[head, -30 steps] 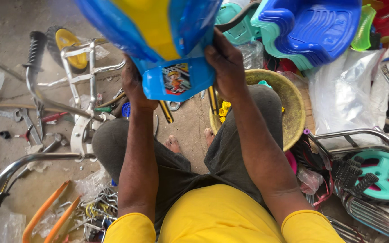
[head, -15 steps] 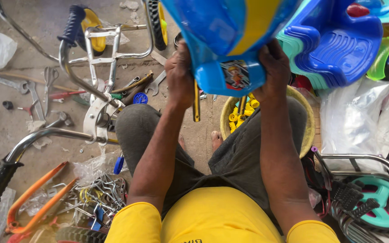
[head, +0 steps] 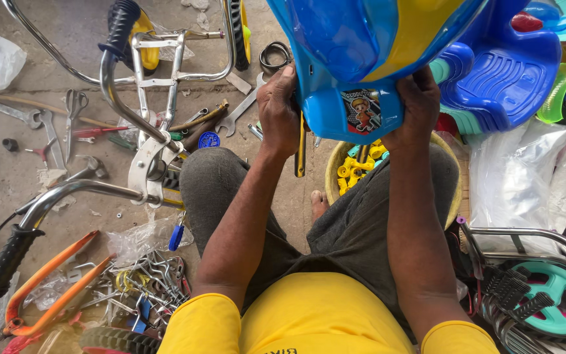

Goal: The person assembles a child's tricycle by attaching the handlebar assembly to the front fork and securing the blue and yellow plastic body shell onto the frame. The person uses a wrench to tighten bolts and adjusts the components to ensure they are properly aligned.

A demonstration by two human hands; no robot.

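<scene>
Both hands grip a glossy blue-and-yellow plastic toy body (head: 361,59) held up over the lap: left hand (head: 279,111) clasping its left edge, right hand (head: 418,105) its right, above a round basket of yellow plastic parts (head: 355,172).

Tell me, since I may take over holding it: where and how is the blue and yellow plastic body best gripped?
Probably by its narrow lower end, one hand from each side, as now: the left hand and right hand clasp the blue and yellow plastic body either side of its sticker. That end is slim enough to wrap; the upper part looks broad, smooth and curved.
</scene>
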